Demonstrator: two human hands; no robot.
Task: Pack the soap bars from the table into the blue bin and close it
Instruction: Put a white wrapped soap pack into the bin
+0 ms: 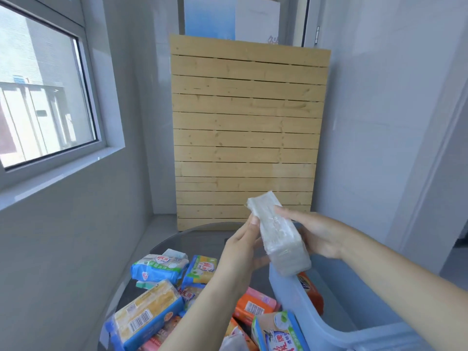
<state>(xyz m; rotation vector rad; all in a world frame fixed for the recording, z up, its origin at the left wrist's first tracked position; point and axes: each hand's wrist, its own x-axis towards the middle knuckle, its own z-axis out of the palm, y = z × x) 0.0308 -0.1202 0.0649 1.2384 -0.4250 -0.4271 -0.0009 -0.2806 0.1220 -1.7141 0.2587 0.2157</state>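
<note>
A clear-wrapped pale soap pack (278, 239) is held up in the air by both hands, tilted, above the rim of the blue bin (293, 292). My left hand (240, 252) grips its left side with the thumb near the top. My right hand (316, 234) holds its right side from behind. An orange soap bar (312, 292) lies inside the bin. On the round glass table (192, 236) lie several wrapped soap packs: a blue-white one (159, 268), a yellow one in blue wrap (144, 315), orange ones (253, 309).
A wooden slatted panel (248, 138) leans against the wall beyond the table. A window (43, 92) is on the left wall, and a white wall runs close on the right. The bin's lid is not visible.
</note>
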